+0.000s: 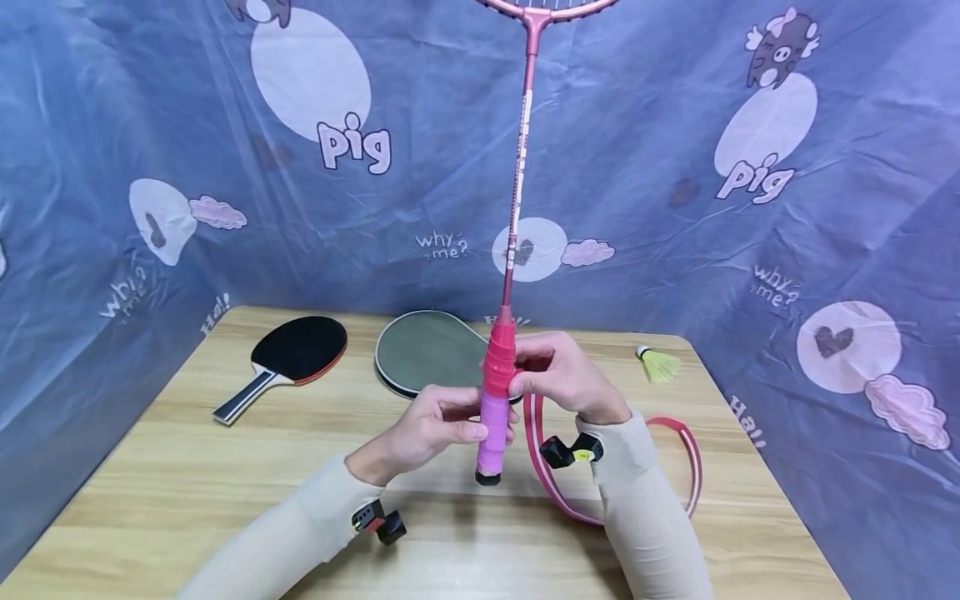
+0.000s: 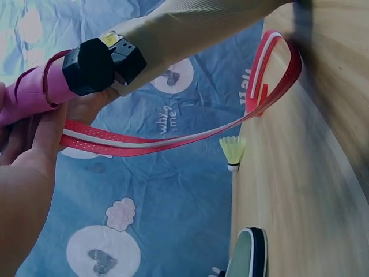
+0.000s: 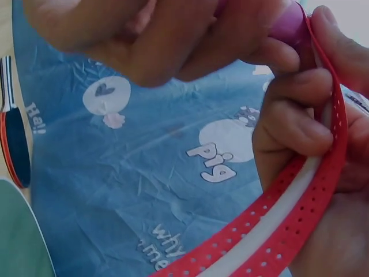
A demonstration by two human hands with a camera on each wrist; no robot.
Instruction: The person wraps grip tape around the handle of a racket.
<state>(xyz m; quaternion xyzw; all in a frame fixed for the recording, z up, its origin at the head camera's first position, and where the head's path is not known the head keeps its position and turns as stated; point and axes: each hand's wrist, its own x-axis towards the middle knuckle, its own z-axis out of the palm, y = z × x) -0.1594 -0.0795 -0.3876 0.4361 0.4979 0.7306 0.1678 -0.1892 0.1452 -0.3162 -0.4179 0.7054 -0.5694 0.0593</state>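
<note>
In the head view a pink badminton racket (image 1: 520, 175) stands nearly upright, its head cut off at the top edge. My left hand (image 1: 435, 425) holds the purple lower part of the handle (image 1: 492, 429), thumb in front. Just above, my right hand (image 1: 562, 375) pinches red perforated grip tape (image 1: 498, 358) against the handle, whose upper part is wrapped in it. The tape's loose length (image 2: 144, 147), with a white strip along its middle, trails from my fingers down to the table in the left wrist view. Close up, the right wrist view shows the tape (image 3: 294, 225) running through my right fingers (image 3: 300, 124).
On the wooden table (image 1: 337, 475) lie a black table tennis bat (image 1: 300, 350) at the left, a grey-green bat-shaped case (image 1: 431, 354) behind my hands and a yellow shuttlecock (image 1: 660, 364) at back right. Blue printed cloth (image 1: 420, 167) surrounds the table's back and sides.
</note>
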